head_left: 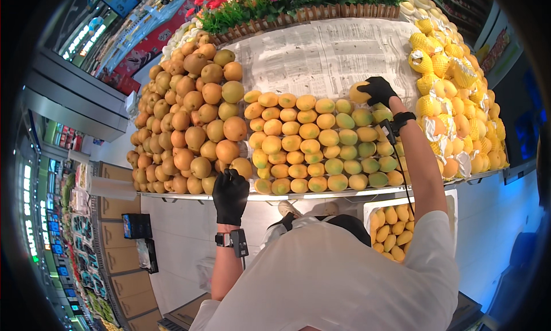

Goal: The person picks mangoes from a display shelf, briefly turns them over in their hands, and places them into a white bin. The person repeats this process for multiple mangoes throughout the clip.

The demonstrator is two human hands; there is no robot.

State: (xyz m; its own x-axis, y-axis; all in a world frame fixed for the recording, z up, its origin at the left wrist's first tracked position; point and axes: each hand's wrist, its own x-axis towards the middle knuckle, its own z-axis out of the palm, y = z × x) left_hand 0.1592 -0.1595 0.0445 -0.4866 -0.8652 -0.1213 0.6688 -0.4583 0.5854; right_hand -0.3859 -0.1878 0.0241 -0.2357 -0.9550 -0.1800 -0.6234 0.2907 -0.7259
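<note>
My right hand (380, 92), in a black glove, grips a yellow mango (360, 92) at the back edge of the laid-out mangoes, over the newspaper sheet. Below it, tidy rows of yellow and green-tinged mangoes (310, 145) cover the front middle of the display. My left hand (231, 194), gloved in black too, is curled closed at the display's front edge. It sits against the brown round pears (201, 167), just left of the mango rows. Whatever its fingers may hold is hidden.
Newspaper (287, 61) lines the display behind the mangoes, up to a small wooden fence (310, 14) with flowers. Fruit in yellow foam nets (442, 104) is heaped on the right. A white crate (371, 207) of mangoes stands below the front edge, by my right arm.
</note>
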